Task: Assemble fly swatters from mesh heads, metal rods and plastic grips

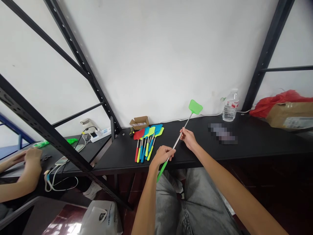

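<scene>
A green fly swatter (195,107) with a long metal rod slants up to the right in front of me, its head higher than its green handle. My left hand (164,154) is closed round the rod just above the handle. Farther up, my right hand (188,138) pinches the same rod below the head. To the left, several shorter fly swatters (146,143) in red, blue and yellow-green lie side by side on the black table (195,151), handles toward me.
Behind the swatters stands an open cardboard box (139,122). A water bottle (230,106) is at the wall, with a carton (290,115) and red bag (281,101) farther right. Black shelf posts (90,78) cross the left. Another person's hands (33,155) rest at the far-left table.
</scene>
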A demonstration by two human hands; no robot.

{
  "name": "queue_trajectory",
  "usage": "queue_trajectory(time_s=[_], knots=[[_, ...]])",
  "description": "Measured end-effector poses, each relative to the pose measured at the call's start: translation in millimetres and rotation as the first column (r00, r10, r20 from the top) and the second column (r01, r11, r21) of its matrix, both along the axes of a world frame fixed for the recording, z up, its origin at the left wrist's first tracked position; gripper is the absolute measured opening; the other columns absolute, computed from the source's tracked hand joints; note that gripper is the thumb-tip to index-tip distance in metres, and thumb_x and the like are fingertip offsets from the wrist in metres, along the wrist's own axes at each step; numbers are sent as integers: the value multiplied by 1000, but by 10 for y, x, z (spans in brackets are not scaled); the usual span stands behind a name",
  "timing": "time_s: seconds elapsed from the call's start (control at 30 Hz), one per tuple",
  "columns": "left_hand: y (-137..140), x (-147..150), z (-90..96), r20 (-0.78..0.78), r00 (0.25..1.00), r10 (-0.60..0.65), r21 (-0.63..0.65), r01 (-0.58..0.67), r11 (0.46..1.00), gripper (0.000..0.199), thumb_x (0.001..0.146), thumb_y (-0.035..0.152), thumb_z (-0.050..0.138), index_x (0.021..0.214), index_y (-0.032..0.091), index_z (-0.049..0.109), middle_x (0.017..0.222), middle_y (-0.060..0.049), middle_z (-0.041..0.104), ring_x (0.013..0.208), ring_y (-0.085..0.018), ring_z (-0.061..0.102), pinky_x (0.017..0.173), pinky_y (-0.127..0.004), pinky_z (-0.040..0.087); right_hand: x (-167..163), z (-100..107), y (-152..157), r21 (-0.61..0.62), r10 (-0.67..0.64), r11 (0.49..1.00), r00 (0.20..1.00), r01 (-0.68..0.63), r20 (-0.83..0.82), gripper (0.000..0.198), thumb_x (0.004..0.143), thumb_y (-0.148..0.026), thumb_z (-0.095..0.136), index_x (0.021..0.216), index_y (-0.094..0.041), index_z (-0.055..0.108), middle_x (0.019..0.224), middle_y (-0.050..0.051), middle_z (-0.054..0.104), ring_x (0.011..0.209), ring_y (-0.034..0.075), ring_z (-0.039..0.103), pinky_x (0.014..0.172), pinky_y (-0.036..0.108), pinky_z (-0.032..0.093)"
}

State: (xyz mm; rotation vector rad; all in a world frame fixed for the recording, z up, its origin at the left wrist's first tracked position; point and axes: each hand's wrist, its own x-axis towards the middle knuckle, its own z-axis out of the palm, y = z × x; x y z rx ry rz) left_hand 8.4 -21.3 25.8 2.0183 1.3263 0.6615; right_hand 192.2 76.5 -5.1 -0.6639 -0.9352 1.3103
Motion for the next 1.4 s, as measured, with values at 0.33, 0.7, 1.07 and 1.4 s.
queue_trajectory(time_s=[0.33,0.7,1.07,1.4], knots=[[50,-24,-53,-25,999,-36,9,36,999,57,86,62,41,65,16,66,55,-1,63,58,-14,57,68,-24,41,-27,-1,-41,70,50,996,984,-63,172,46,74,-66,64,74,-20,62,54,-3,51,49,10,46,49,24,36],[105,-37,-131,184,982,-46,-21,51,998,59,88,65,40,70,14,63,61,-4,65,57,-14,54,60,-24,39,-148,97,-245,159,253,897,776,-411,578,44,81,-59,59,73,-17,68,58,0,60,57,12,51,58,25,37],[118,-10,-126,293,954,-67,14,66,998,55,88,62,44,79,12,66,59,-2,62,55,-12,51,59,-23,36,-177,70,-202,29,226,967,910,-252,347,41,76,-56,67,76,-16,71,56,-2,53,51,9,46,52,23,36],[244,81,-63,76,988,137,73,-143,987,53,91,58,34,78,16,62,56,0,56,56,-13,51,58,-23,37,-114,234,199,-98,13,995,993,-2,121,41,69,-58,73,74,-18,65,57,-3,49,48,7,44,45,21,38]])
